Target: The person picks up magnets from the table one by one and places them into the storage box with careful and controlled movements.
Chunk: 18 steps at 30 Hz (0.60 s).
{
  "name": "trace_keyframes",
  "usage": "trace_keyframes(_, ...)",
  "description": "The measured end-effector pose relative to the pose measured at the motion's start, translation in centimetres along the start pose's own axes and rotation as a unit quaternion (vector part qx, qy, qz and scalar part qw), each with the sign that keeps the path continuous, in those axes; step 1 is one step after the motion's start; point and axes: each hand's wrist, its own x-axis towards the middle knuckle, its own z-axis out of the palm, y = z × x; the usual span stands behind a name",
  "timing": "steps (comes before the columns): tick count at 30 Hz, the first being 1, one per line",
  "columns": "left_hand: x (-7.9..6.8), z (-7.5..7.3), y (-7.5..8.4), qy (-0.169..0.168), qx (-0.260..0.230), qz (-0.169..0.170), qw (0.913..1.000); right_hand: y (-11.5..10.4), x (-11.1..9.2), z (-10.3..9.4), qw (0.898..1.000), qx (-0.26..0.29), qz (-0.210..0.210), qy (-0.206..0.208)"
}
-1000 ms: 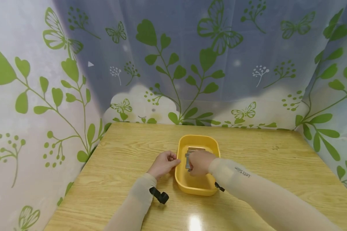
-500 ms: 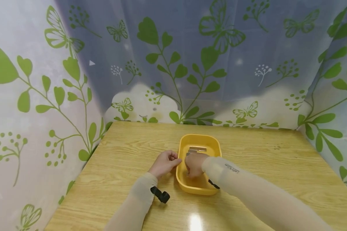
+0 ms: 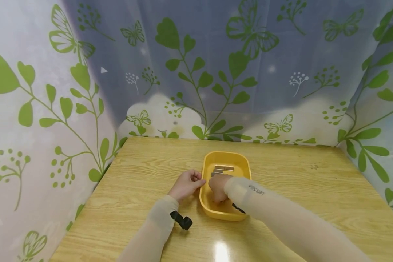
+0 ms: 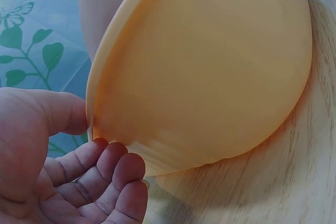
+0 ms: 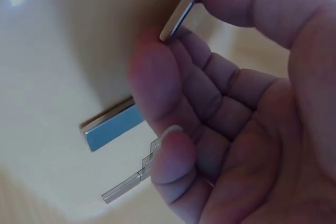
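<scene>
A yellow plastic bin stands on the table, with several flat silver metal bars lying inside towards its far end. My left hand pinches the bin's left rim; in the left wrist view its thumb is outside the wall and the fingertips are under the rim. Reaching down into the bin is my right hand. In the right wrist view, thumb and index finger pinch one small metal bar by its ends. Below that hand, a wider shiny bar and a stepped row of bars lie on the bin floor, partly hidden by fingers.
The wooden table reaches back to a curtain printed with green leaves and butterflies. More of this fabric hangs along both sides. Each wrist bears a black strap mount, such as the left strap.
My right hand has moved from the bars towards the near left of the bin, uncovering bars at the far end. The left hand keeps its hold on the rim.
</scene>
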Motion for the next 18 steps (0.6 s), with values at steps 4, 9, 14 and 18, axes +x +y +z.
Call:
trace_keyframes(4,0.03,0.01,-0.02,0.001,-0.003,0.0,1.0,-0.17,0.18,0.14,1.0,-0.005,0.013,0.0)
trace_keyframes(9,0.0,0.03,0.02,0.001,0.001,0.004,1.0,-0.34,-0.24,0.1,0.999,0.013,0.035,-0.012)
trace_keyframes(14,-0.07,0.02,0.03,0.002,0.006,0.002,1.0,-0.29,-0.21,0.26,0.998,0.037,0.052,-0.024)
trace_keyframes(18,-0.04,0.01,0.06,0.002,0.003,0.002,1.0,-0.24,-0.05,0.33,0.997,0.043,0.056,-0.026)
